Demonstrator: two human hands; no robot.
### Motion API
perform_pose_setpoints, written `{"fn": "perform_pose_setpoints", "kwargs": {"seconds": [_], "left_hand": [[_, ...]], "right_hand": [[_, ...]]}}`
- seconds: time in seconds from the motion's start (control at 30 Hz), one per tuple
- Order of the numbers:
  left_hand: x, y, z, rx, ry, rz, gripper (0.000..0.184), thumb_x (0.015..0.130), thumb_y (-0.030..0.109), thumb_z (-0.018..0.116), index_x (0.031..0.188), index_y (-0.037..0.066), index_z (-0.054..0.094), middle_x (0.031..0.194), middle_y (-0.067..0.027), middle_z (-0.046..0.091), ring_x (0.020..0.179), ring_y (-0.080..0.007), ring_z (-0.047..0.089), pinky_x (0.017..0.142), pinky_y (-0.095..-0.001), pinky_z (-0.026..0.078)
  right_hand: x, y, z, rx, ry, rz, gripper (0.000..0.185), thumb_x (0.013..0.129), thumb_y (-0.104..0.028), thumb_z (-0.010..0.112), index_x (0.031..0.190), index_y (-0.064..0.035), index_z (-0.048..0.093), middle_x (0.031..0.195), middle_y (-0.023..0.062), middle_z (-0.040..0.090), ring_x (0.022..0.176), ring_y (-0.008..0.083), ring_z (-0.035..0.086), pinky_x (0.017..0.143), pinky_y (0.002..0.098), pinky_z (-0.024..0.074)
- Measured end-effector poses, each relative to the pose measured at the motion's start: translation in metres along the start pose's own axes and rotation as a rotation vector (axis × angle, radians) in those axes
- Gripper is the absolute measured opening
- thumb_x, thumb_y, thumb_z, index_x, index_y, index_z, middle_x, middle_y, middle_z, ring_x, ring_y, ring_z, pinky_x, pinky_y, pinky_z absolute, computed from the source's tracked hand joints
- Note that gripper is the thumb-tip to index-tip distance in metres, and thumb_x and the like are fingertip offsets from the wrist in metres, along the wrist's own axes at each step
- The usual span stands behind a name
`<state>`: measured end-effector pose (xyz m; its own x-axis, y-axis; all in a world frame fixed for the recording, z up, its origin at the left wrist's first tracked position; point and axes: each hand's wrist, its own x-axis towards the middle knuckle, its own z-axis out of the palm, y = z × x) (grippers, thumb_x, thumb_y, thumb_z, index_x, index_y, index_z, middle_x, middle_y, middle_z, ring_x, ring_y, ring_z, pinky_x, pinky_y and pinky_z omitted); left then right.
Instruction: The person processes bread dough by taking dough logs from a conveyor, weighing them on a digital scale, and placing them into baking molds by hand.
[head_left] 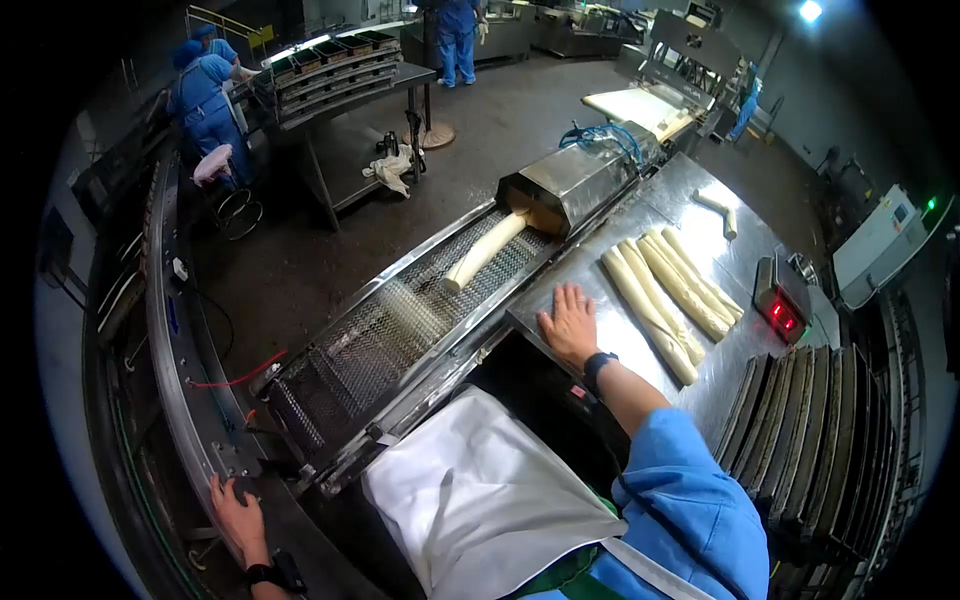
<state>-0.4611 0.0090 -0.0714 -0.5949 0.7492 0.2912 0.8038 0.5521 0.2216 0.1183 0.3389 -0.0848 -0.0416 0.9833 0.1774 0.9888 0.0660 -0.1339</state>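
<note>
While the left hand [238, 515] rests open and empty, apparently on the grey metal frame [190, 440], the right hand [572, 325] lies open, left of long pale dough rolls [685, 290], on the shiny steel table [645, 212]. Beyond it, one pale dough cylinder [488, 250] lies on the silvery mesh belt [345, 365]; two-palmed support should limit bending.

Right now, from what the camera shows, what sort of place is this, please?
Probably an industrial bakery or similar food plant. Pale, dough-like rolls lie on a metal table, another roll is on the mesh conveyor, and people in blue workwear stand in the background.
</note>
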Motion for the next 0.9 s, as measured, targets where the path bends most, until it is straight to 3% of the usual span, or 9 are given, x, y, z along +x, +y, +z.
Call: {"fn": "perform_pose_setpoints", "kwargs": {"seconds": [0.17,0.23,0.3,0.33,0.53,0.57,0.63,0.73,0.9], "left_hand": [[0.003,0.004,-0.004,0.007,-0.028,-0.028,0.035,0.072,0.003,0.059,0.106,-0.003,0.058,0.136,-0.0198,0.043,0.129,-0.0366,0.037,0.108,-0.0423,0.032],[0.003,0.008,-0.008,0.015,-0.038,-0.038,0.034,0.072,0.003,0.059,0.106,-0.003,0.058,0.136,-0.0194,0.043,0.129,-0.0365,0.037,0.108,-0.0423,0.032],[0.001,0.014,-0.013,-0.011,-0.044,-0.076,0.033,0.073,0.003,0.060,0.106,-0.002,0.059,0.136,-0.0180,0.043,0.129,-0.0358,0.037,0.107,-0.0419,0.032],[0.000,0.013,-0.013,-0.012,-0.038,-0.086,0.033,0.073,0.003,0.060,0.106,-0.002,0.059,0.136,-0.0180,0.043,0.129,-0.0358,0.037,0.107,-0.0419,0.032],[0.000,0.013,-0.012,-0.013,-0.025,-0.055,0.032,0.074,0.004,0.059,0.106,-0.002,0.059,0.136,-0.0177,0.043,0.130,-0.0357,0.037,0.107,-0.0419,0.033],[-0.001,0.012,-0.011,-0.013,-0.021,-0.067,0.032,0.074,0.004,0.059,0.106,-0.002,0.059,0.136,-0.0177,0.043,0.130,-0.0357,0.037,0.107,-0.0419,0.033],[0.000,0.016,-0.014,-0.007,-0.026,-0.050,0.031,0.074,0.004,0.059,0.104,-0.003,0.059,0.136,-0.0178,0.043,0.129,-0.0357,0.037,0.107,-0.0422,0.033],[0.002,0.011,-0.009,-0.036,-0.006,-0.071,0.030,0.073,0.004,0.059,0.103,-0.003,0.058,0.135,-0.0182,0.044,0.129,-0.0357,0.037,0.107,-0.0426,0.033],[0.003,0.005,-0.005,-0.023,-0.008,-0.070,0.030,0.073,0.003,0.059,0.103,-0.001,0.059,0.135,-0.0177,0.044,0.129,-0.0344,0.037,0.107,-0.0415,0.033]], "right_hand": [[0.040,-0.045,0.014,0.251,-0.034,-0.005,0.081,0.091,-0.054,0.039,0.144,0.0041,0.019,0.149,0.0254,0.023,0.141,0.0361,0.017,0.115,0.0465,0.0119],[0.049,-0.067,0.020,0.307,-0.026,0.050,0.085,0.090,-0.056,0.042,0.146,0.0012,0.015,0.150,0.0273,0.020,0.140,0.0410,0.014,0.114,0.0500,0.0090],[0.050,-0.085,0.023,0.089,-0.002,0.083,0.081,0.090,-0.053,0.044,0.148,-0.0050,0.014,0.151,0.0267,0.014,0.140,0.0449,0.012,0.112,0.0579,0.0086],[0.052,-0.091,0.022,0.129,0.033,-0.054,0.077,0.090,-0.050,0.044,0.149,-0.0111,0.015,0.152,0.0264,0.009,0.140,0.0465,0.010,0.108,0.0647,0.0095],[0.046,-0.182,-0.003,-0.031,-0.051,-0.523,0.053,0.086,-0.012,0.053,0.137,-0.0119,0.038,0.144,0.0213,0.033,0.136,0.0476,0.022,0.110,0.0584,0.0189],[0.045,-0.191,0.013,0.020,0.080,-0.584,0.042,0.085,-0.013,0.054,0.127,-0.0115,0.049,0.130,0.0186,0.047,0.131,0.0431,0.033,0.109,0.0573,0.0228],[0.038,-0.210,-0.003,-0.160,0.014,-0.696,0.030,0.085,-0.014,0.052,0.115,-0.0129,0.055,0.112,0.0119,0.056,0.120,0.0338,0.045,0.104,0.0545,0.0304],[0.031,-0.224,0.001,-0.198,0.060,-0.800,0.022,0.084,-0.014,0.053,0.106,-0.0146,0.056,0.100,0.0062,0.058,0.107,0.0264,0.052,0.096,0.0504,0.0368],[0.021,-0.208,-0.021,-0.038,0.006,-0.796,0.031,0.071,-0.011,0.067,0.101,-0.0126,0.058,0.100,0.0069,0.059,0.102,0.0284,0.055,0.091,0.0468,0.0402]]}}
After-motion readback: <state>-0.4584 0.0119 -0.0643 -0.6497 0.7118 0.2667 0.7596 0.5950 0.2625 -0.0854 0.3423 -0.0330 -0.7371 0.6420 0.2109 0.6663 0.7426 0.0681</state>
